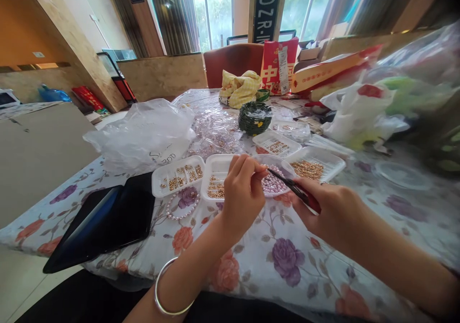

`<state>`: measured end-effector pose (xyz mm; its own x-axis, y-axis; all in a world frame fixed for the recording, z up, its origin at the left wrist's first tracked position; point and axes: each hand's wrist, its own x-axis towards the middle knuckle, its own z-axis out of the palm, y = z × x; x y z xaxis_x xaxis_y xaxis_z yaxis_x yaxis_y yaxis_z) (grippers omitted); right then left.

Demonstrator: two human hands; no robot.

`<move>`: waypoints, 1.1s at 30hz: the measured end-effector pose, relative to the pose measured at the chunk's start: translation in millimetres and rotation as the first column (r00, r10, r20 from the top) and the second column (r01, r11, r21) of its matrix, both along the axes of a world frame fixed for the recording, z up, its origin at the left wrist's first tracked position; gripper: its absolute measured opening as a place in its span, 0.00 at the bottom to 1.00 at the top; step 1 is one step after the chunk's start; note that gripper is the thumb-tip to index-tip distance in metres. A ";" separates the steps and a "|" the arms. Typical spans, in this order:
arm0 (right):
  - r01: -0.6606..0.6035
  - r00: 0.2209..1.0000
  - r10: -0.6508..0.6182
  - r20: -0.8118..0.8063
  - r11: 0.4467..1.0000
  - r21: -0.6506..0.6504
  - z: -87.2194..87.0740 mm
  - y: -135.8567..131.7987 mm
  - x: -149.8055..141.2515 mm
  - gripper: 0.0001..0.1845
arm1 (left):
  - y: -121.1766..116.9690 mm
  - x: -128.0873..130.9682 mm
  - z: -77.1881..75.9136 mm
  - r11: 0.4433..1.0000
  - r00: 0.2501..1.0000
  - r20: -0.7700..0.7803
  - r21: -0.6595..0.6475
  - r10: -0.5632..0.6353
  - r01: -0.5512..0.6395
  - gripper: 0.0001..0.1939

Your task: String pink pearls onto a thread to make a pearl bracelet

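My right hand [323,208] is closed around the handles of a pair of pliers [293,185], dark-jawed with some red on the grip. The pliers' tip reaches the fingertips of my left hand [244,189], which are pinched together; whatever small piece they hold is too small to make out. Below the hands' level, a round clear tub of pink-purple beads [275,181] sits behind the pliers. A white tray with small gold beads [216,189] is partly hidden by my left hand. A beaded bracelet [183,205] of pale pink beads lies on the cloth to the left.
More white trays hold gold pieces: one at left [181,177], one at right [307,169], one behind [276,145]. A black folded case [108,222] lies at left by a plastic bag [143,131]. A green woven basket [255,118] stands farther back; bags [362,112] crowd the right.
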<state>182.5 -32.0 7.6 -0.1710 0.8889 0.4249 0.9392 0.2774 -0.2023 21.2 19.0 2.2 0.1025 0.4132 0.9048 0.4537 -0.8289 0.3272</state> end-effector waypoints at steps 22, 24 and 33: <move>-0.195 0.972 0.168 -0.164 0.966 -0.170 19.5 1.0 19.0 0.18 | -3.1 0.8 3.3 0.996 0.999 -0.016 0.090 0.031 -0.029 0.06; -0.189 0.974 0.162 -0.159 0.967 -0.173 19.2 1.4 19.5 0.17 | -2.7 1.0 2.6 0.995 0.999 -0.016 0.094 0.031 -0.029 0.06; -0.170 0.975 0.145 -0.168 0.975 -0.141 16.6 1.6 18.9 0.16 | -2.1 0.3 1.6 0.996 0.999 -0.024 0.089 0.034 -0.032 0.06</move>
<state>201.4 -30.4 24.3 -0.2566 0.9128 0.3177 0.8396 0.3734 -0.3946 21.4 16.9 3.8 0.1133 0.3351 0.9353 0.4880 -0.8388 0.2414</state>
